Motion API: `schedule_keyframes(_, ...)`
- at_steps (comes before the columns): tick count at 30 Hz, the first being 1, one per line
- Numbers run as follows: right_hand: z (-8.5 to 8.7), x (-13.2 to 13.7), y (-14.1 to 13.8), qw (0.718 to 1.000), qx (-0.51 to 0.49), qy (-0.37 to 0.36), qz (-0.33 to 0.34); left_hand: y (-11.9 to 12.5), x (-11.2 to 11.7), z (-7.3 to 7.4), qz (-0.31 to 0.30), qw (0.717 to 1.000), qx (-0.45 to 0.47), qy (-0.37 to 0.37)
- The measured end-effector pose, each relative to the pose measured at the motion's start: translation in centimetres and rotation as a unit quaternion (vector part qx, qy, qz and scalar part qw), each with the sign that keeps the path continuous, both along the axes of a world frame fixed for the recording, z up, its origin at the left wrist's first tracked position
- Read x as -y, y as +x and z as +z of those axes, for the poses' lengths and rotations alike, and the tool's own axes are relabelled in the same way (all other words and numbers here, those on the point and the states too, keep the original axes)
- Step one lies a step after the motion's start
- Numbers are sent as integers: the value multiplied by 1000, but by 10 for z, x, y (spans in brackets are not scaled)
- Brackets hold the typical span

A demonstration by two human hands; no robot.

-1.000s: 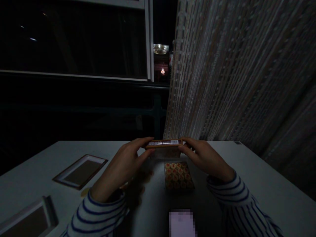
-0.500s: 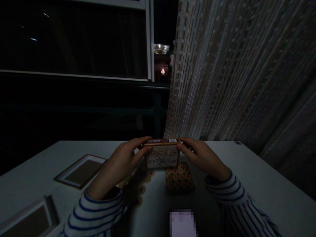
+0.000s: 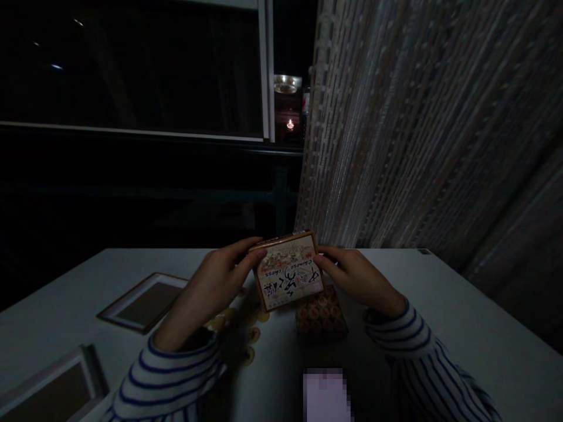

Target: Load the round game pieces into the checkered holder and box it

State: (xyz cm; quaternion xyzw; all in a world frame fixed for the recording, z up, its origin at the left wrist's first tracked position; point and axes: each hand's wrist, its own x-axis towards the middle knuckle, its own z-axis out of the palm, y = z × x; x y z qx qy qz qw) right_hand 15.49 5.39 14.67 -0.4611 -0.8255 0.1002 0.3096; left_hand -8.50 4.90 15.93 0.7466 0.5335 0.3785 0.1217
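Between my two hands a Chinese chess box (image 3: 289, 272) is held up, tilted, its printed face toward me and the lettering upside down. My left hand (image 3: 220, 278) grips its left edge, thumb on the front. On the opposite edge my right hand (image 3: 358, 275) pinches it the same way. Below and partly behind the box lies a tray of round chess pieces (image 3: 321, 316) set in rows. Several loose chess pieces (image 3: 254, 334) lie on the table to the left, some hidden by my left forearm.
On the left of the white table (image 3: 440, 328) lie a thin-rimmed frame-like tray (image 3: 143, 302) and, nearer, a pale box part (image 3: 53, 390). A pixelated pale rectangle (image 3: 325, 395) is at the front edge. A beaded string curtain (image 3: 387, 129) hangs behind, beside a dark window (image 3: 132, 70).
The chess box has tipped so that its printed face shows more fully, and it now slants, right side higher. Both hands still hold it.
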Motion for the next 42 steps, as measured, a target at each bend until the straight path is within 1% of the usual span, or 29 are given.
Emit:
schedule_keyframes(3,0,-1,0,1000,-6,1,2,1,-1,-1,10,1000,3,-18)
schedule_keyframes(7,0,0,0,1000,-6,-6,7,2,-1,-2,22,1000,-3,-6)
schedule_keyframes(13,1,1,-1,999,-31,-9,1,1,-3,-3,15,1000,-16,4)
schedule_keyframes(16,2,1,0,999,-46,-3,-6,0,-4,-4,14,1000,-27,-6)
schedule_keyframes(24,0,0,1,999,-40,10,-8,-2,-4,-7,-8,999,-30,-21)
schedule_keyframes(30,1,1,1,999,-2,42,-5,-2,-6,-13,-39,997,-52,-47)
schedule_keyframes(34,3,1,1,998,25,55,-5,4,-4,-12,-20,998,-54,-21)
schedule_keyframes(37,4,3,-1,996,46,82,-4,11,-1,-10,-18,999,-40,4)
schedule_keyframes(42,6,8,-5,987,95,128,1,21,3,-8,-74,996,-14,48)
